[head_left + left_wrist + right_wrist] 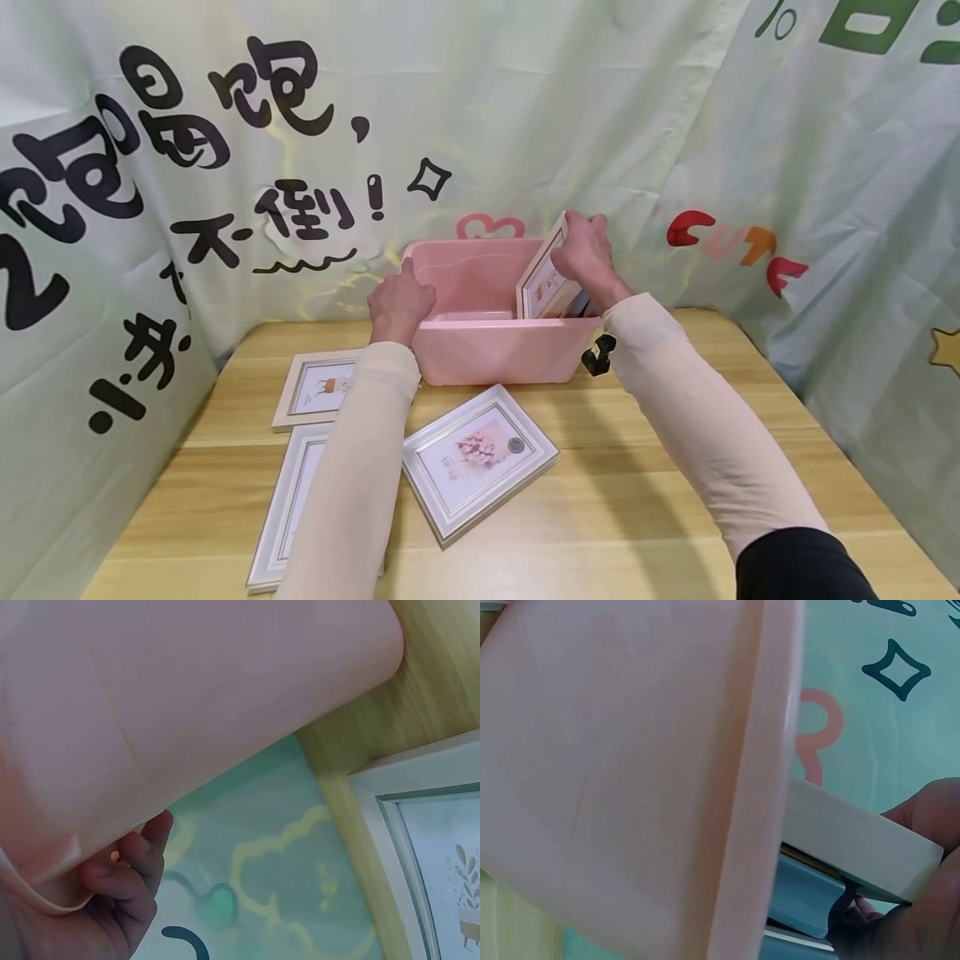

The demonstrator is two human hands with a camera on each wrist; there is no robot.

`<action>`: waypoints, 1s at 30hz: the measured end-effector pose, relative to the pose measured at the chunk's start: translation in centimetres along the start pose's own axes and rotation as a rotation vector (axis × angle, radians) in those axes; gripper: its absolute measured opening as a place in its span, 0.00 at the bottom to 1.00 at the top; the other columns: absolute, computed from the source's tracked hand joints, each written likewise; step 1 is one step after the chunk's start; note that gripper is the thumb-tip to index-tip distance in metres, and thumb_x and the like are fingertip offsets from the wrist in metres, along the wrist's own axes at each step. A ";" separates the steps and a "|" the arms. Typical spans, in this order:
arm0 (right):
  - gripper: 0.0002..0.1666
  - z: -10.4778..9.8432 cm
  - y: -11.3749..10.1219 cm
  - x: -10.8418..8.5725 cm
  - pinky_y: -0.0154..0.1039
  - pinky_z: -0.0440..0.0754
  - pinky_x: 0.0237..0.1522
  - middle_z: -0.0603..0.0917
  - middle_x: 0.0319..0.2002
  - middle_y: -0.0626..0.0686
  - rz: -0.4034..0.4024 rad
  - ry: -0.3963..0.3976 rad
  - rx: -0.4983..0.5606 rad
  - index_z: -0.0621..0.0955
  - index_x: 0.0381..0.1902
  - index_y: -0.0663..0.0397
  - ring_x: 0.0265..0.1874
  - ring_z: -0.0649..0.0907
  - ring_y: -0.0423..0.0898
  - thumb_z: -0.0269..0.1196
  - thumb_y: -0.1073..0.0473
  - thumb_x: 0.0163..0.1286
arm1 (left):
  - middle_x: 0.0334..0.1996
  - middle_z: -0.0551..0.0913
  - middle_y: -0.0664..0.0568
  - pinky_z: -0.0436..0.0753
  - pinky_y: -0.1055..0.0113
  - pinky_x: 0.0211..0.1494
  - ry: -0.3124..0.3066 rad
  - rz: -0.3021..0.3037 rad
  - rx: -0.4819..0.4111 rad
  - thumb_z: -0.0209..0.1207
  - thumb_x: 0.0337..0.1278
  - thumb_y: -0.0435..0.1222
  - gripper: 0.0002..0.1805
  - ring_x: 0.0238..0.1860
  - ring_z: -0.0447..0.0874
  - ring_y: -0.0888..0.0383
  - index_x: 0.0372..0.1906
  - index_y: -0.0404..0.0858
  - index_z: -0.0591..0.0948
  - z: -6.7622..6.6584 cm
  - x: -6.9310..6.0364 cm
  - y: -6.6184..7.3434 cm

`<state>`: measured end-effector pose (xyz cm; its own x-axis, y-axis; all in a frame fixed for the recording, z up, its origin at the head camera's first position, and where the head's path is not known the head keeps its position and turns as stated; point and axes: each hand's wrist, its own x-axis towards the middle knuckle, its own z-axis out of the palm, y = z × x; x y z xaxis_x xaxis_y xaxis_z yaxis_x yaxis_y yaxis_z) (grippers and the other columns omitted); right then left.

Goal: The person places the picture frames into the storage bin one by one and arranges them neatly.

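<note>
A pink bin (pixel 495 352) stands at the back of the table. My left hand (pixel 400 304) grips its left rim, and in the left wrist view the fingers of that hand (pixel 124 889) curl under the rim. My right hand (pixel 588 254) pinches the upper corner of a light-framed picture (pixel 545 279), which stands tilted inside the right end of the bin. In the right wrist view the frame's pale edge (pixel 862 836) sits between thumb and fingers of the right hand (pixel 922 877), with darker blue-grey pieces (pixel 802 892) beside it.
In front of the bin lies a silver-white frame with a pink flower print (pixel 480 454). A cream frame (pixel 318 387) and another white frame (pixel 288 508) lie at the left, partly under my left sleeve. A printed cloth (pixel 525 108) hangs behind the table.
</note>
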<state>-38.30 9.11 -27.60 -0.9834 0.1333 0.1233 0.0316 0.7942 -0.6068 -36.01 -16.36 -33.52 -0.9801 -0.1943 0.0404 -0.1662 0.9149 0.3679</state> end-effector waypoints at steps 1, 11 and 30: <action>0.43 0.0 0.0 0.0 0.52 0.75 0.56 0.60 0.63 0.64 0.002 0.000 -0.002 0.59 0.75 0.47 0.52 0.72 0.57 0.57 0.65 0.62 | 0.52 0.80 0.33 0.76 0.44 0.54 0.001 0.002 0.000 0.44 0.61 0.49 0.37 0.50 0.80 0.35 0.75 0.42 0.54 0.0 0.0 0.0; 0.41 0.8 0.3 0.2 0.53 0.76 0.56 0.61 0.62 0.66 -0.046 0.009 -0.043 0.61 0.73 0.53 0.49 0.73 0.60 0.57 0.64 0.60 | 0.51 0.80 0.33 0.77 0.45 0.54 0.006 -0.003 0.006 0.44 0.61 0.49 0.38 0.50 0.80 0.36 0.75 0.42 0.54 0.2 0.2 -0.1; 0.35 1.3 0.7 0.0 0.53 0.73 0.56 0.64 0.59 0.66 -0.093 0.015 -0.053 0.66 0.69 0.57 0.50 0.69 0.59 0.57 0.64 0.62 | 0.52 0.80 0.33 0.77 0.45 0.52 0.024 0.016 -0.001 0.44 0.60 0.49 0.38 0.50 0.81 0.35 0.74 0.42 0.56 0.3 0.1 0.1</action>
<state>-38.53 8.88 -29.09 -0.9797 0.0661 0.1894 -0.0500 0.8339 -0.5497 -36.21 -16.14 -33.76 -0.9798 -0.1880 0.0686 -0.1503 0.9177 0.3678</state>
